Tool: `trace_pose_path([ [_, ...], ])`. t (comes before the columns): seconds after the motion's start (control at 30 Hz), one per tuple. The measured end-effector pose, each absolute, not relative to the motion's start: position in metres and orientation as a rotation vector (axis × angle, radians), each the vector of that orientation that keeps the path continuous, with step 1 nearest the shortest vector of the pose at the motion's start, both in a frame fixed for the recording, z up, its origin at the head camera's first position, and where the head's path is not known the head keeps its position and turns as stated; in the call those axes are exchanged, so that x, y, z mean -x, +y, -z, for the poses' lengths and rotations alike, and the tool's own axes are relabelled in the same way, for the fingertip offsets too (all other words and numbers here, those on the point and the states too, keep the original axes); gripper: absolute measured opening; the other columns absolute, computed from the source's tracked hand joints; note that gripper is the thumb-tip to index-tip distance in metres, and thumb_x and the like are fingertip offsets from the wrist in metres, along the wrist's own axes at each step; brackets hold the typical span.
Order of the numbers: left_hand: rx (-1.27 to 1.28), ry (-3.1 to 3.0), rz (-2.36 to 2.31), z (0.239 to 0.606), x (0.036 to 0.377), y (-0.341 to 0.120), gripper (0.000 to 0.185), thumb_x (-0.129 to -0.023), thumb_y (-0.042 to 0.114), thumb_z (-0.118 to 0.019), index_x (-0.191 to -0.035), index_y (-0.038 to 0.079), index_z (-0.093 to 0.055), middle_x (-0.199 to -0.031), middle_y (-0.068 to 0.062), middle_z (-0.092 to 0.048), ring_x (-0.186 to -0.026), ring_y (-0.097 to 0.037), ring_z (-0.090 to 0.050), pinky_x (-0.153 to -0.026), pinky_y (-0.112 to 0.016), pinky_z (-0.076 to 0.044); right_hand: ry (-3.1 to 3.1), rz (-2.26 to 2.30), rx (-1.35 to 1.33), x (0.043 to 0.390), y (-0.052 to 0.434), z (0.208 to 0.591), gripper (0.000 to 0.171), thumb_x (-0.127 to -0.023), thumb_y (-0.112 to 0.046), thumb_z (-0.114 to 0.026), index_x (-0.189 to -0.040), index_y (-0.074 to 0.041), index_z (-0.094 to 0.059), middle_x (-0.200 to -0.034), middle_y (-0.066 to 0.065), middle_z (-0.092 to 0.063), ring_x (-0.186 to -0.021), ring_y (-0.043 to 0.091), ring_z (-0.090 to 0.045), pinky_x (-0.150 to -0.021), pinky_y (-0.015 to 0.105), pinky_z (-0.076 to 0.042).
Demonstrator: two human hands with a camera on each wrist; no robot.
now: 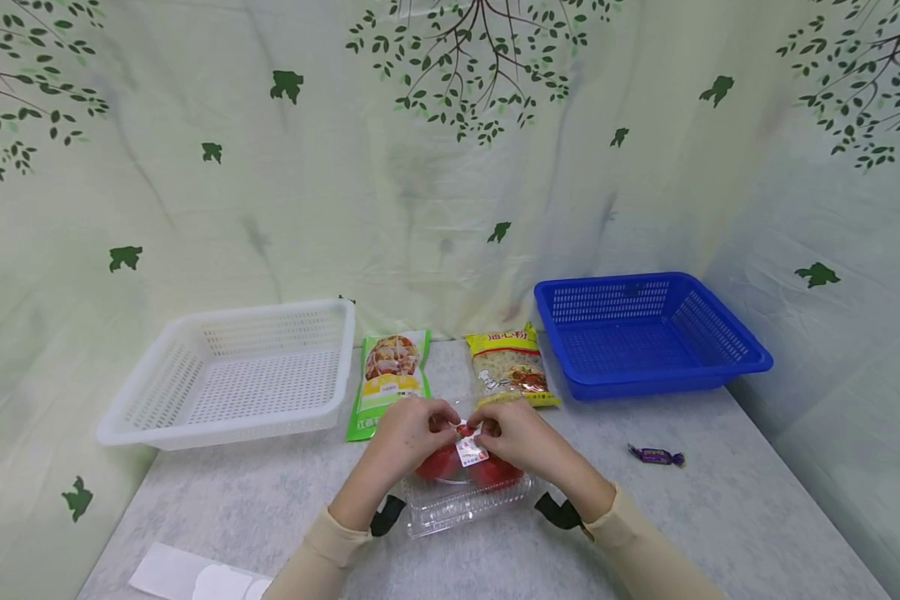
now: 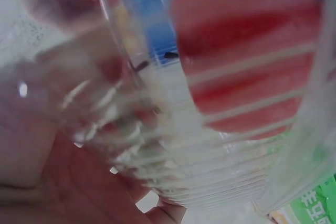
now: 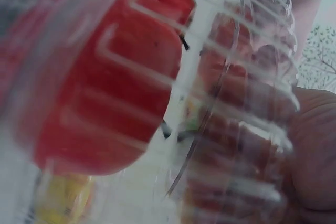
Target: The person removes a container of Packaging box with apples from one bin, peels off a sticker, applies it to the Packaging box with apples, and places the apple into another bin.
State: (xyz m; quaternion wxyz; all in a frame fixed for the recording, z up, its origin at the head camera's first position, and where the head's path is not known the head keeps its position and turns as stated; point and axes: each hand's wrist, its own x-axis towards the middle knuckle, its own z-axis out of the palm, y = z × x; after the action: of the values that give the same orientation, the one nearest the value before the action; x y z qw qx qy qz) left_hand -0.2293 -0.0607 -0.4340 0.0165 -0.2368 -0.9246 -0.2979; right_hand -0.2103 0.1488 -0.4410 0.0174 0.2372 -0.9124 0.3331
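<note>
- Blur fills both wrist views: ribbed clear plastic and red shapes press close to the lenses, with skin behind the plastic, so finger positions there are hard to make out.
- Hands cover the far edge of a clear plastic clamshell box [image 1: 468,492] in the head view, hiding how its lid meets its base.
- Left hand [image 1: 408,433] and right hand [image 1: 517,435] curl their fingers onto the top of the box, pinching it on either side of a small white label [image 1: 471,452]; fingertips nearly meet above the label.
- Red tomatoes [image 1: 450,462] show through the lid, glossy and round; how many cannot be told.
- Box rests on the grey mottled bench [image 1: 720,517], near the front edge, between both forearms in beige sleeves.
- Behind the hands lie a green snack packet [image 1: 390,379] and a yellow pasta packet [image 1: 508,367], side by side; the left hand overlaps the near end of the green one.
- White slotted basket [image 1: 232,375] stands at far left, blue slotted basket [image 1: 645,333] at far right, well apart.
- Purple wrapped sweet [image 1: 656,455] lies alone to the right of the box.
- White paper sheets [image 1: 187,575] sit at the near left corner, cut off by the frame edge.
- Leaf-printed cloth hangs behind and beside the bench.
</note>
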Motion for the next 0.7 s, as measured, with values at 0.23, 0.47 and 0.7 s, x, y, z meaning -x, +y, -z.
trace_pose_path([
  [0.23, 0.759, -2.870, 0.831, 0.4359, 0.2282, -0.0596, 0.010, -0.085, 0.018, -0.087, -0.091, 0.022, -0.081, -0.071, 0.013, -0.067, -0.073, -0.007, -0.056, -0.069, -0.027, -0.044, -2.857, -1.019, -0.702, 0.2104, 0.1480, 0.4416, 0.018, -0.091, -0.003, -0.075, -0.108, -0.007, -0.078, -0.070, -0.009, -0.063, -0.063, 0.001, -0.053, -0.064, 0.022, -0.047],
  [0.47, 0.766, -2.854, 0.800, 0.4368, 0.2275, -0.0592, 0.010, -0.085, 0.019, -0.088, -0.091, 0.022, -0.080, -0.070, 0.013, -0.066, -0.073, -0.007, -0.055, -0.068, -0.027, -0.043, -2.833, -1.001, -0.718, 0.2096, 0.1479, 0.4398, 0.015, -0.094, -0.005, -0.076, -0.109, -0.008, -0.078, -0.072, -0.007, -0.064, -0.064, 0.002, -0.053, -0.060, 0.021, -0.047],
  [0.7, 0.761, -2.873, 0.787, 0.4355, 0.2283, -0.0590, 0.009, -0.085, 0.020, -0.088, -0.092, 0.022, -0.081, -0.070, 0.012, -0.065, -0.073, -0.008, -0.053, -0.068, -0.027, -0.042, -2.814, -0.848, -0.786, 0.2095, 0.1514, 0.4365, 0.013, -0.095, -0.010, -0.077, -0.107, -0.012, -0.081, -0.078, -0.008, -0.066, -0.073, 0.006, -0.055, -0.067, 0.023, -0.046],
])
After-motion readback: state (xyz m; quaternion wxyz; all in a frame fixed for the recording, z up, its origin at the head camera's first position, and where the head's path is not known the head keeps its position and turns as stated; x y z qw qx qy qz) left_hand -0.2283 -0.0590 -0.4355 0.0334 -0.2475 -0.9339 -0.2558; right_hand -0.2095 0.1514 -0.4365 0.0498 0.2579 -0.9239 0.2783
